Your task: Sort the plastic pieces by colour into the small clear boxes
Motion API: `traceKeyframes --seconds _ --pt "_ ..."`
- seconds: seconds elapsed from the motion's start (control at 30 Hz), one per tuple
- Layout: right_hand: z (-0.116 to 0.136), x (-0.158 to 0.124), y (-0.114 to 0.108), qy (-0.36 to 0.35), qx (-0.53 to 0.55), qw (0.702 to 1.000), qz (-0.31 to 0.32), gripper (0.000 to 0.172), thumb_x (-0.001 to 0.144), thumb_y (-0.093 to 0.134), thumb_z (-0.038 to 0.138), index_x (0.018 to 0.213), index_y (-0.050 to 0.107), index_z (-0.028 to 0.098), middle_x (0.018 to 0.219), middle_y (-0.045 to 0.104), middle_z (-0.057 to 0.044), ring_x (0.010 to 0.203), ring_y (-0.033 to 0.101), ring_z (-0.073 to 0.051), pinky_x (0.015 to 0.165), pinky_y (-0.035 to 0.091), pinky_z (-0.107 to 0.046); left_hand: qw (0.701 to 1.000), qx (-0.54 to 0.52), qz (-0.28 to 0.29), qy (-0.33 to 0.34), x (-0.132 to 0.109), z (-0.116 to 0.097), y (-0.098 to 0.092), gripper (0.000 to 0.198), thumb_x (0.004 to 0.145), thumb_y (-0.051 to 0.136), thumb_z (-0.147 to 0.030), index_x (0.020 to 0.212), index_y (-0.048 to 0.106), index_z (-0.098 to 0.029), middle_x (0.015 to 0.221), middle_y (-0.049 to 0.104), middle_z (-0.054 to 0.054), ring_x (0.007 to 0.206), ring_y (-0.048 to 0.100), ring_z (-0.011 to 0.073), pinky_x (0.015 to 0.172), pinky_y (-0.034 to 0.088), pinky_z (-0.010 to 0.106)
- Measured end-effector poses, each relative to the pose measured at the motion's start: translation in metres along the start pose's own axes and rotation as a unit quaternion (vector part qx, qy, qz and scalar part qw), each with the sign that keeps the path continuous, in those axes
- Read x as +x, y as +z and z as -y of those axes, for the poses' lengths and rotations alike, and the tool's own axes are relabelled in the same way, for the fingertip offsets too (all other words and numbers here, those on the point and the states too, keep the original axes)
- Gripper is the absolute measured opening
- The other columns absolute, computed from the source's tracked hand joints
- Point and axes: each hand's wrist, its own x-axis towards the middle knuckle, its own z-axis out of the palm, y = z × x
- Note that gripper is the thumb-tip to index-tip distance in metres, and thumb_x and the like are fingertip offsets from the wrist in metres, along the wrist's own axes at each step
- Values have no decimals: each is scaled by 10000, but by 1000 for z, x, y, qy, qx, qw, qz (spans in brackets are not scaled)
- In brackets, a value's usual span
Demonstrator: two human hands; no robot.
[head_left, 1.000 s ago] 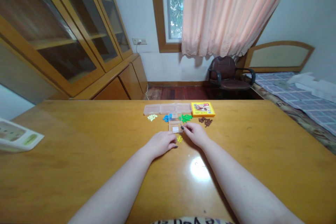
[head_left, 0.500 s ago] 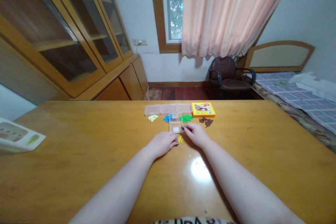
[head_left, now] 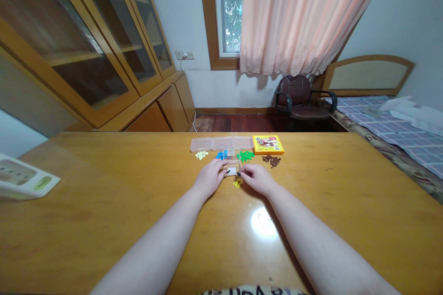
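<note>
A small clear plastic box [head_left: 231, 171] with a white patch inside lies in front of me. My left hand [head_left: 209, 178] grips its left side, thumb at the front and fingers towards the back. At the box's right front corner, my right hand [head_left: 255, 178] is closed, thumb and fingertips together; whatever is between them is too small to tell. Small yellow pieces [head_left: 237, 184] lie just in front of the box. Behind it are another clear box [head_left: 231, 153], blue pieces [head_left: 220, 154] and green pieces [head_left: 246, 156].
Clear trays [head_left: 221, 143] stand in a row at the table's back, beside a yellow box [head_left: 268, 144]. Pale yellow pieces [head_left: 201, 155] lie left, brown pieces [head_left: 272, 161] right. A white object [head_left: 27, 177] stands at the table's [head_left: 104, 221] left edge.
My left hand has moved from beside the yellow pieces up to the clear box's left side. My right hand has shifted slightly nearer me, to the box's front corner.
</note>
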Motion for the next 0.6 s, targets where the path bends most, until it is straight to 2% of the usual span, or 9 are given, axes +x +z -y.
traceKeyframes --seconds 0.13,0.3,0.4,0.6 --pt "1 -2 -1 -12 11 999 40 109 756 583 237 726 660 165 598 590 16 542 487 -101 536 347 -202 998 22 51 42 -6 -6 -5 147 868 494 -236 932 622 -203 941 620 41 886 581 164 806 463 285" --pt "1 -5 -1 -38 -1 996 75 108 731 625 267 711 677 174 563 585 28 504 470 -90 499 323 -194 983 62 127 113 -10 -16 -5 144 866 514 -283 907 646 -243 889 605 17 820 575 151 738 439 251" --pt "0 -5 0 -60 -15 992 107 113 733 634 277 746 717 201 586 627 25 515 491 -94 514 337 -197 982 68 138 111 -10 -16 -3 138 861 525 -290 913 647 -251 886 597 10 817 572 147 728 432 242" --pt "-2 -2 1 -67 -57 987 138 151 757 614 263 821 749 243 779 721 -4 665 605 -130 624 398 -212 981 68 153 99 -10 -11 -1 171 853 532 -266 985 639 -265 955 589 12 840 568 145 754 429 239"
